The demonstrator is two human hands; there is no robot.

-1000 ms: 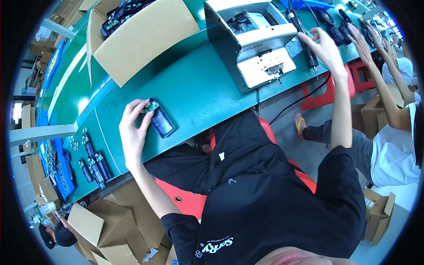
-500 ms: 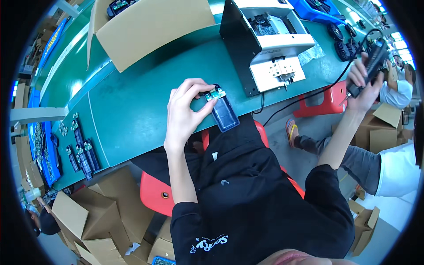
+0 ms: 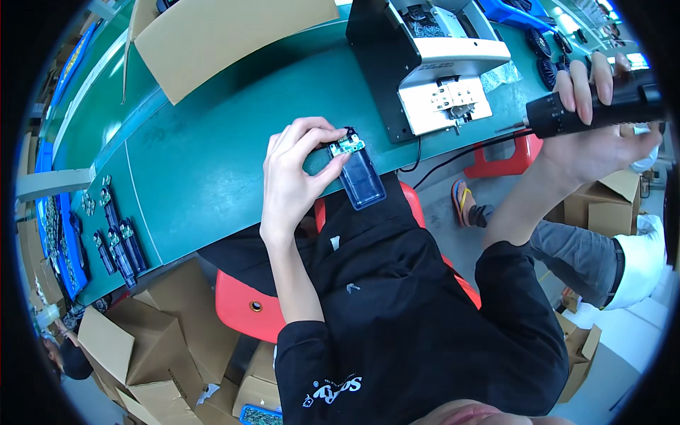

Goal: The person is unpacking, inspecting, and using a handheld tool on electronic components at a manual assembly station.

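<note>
My left hand (image 3: pixel 301 170) pinches the upper end of a dark plastic housing (image 3: pixel 363 183) between thumb and fingers, at the front edge of the green table. A small green circuit board (image 3: pixel 347 146) sits in that end of the housing. Off to the right, my right hand (image 3: pixel 591 134) is wrapped round a black electric screwdriver (image 3: pixel 591 106), held raised and lying sideways with its thin bit (image 3: pixel 511 128) pointing left. Between the hands, further back, stands a black-and-white screw feeder (image 3: pixel 446 99) with loose screws in its top tray.
A large cardboard box (image 3: pixel 234 42) stands on the green table (image 3: pixel 212 163). Several housings with boards (image 3: pixel 120 248) lie at the left, beside a blue tray (image 3: pixel 67 248). Black wheel-like parts (image 3: pixel 545 67) lie at the far right. Red stools (image 3: pixel 248 304) and open cartons (image 3: pixel 156 340) are below; a person's leg is at right.
My right hand has come closer to the camera, turning the screwdriver from upright to sideways, its bit now toward the left. My left hand keeps hold of the housing.
</note>
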